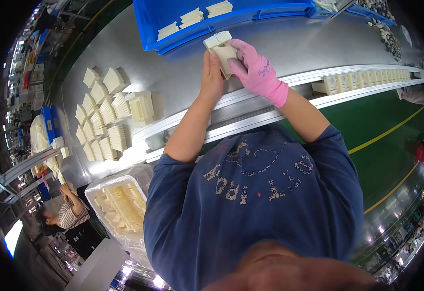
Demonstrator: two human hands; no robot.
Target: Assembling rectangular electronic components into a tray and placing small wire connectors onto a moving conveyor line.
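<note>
Above the steel bench, near the blue bin, a cream plastic housing (225,57) with a whiter block-shaped end is held up between both hands. My left hand (213,80) is bare; its thumb and fingers press along the housing's left side. My right hand (260,72) wears a pink glove, its fingers and thumb closed round the right side. The palms hide part of the housing. Stacks of cream slatted plastic parts (107,111) stand in rows on the bench to the left, beside a larger boxy cream part (141,106).
The blue bin (173,47) holds bundles of cream strips. A metal-railed track (231,99) along the near edge carries a row of cream housings (367,80) at right. A plastic-lined box (117,203) of cream parts stands lower left. A co-worker (66,213) is at far left.
</note>
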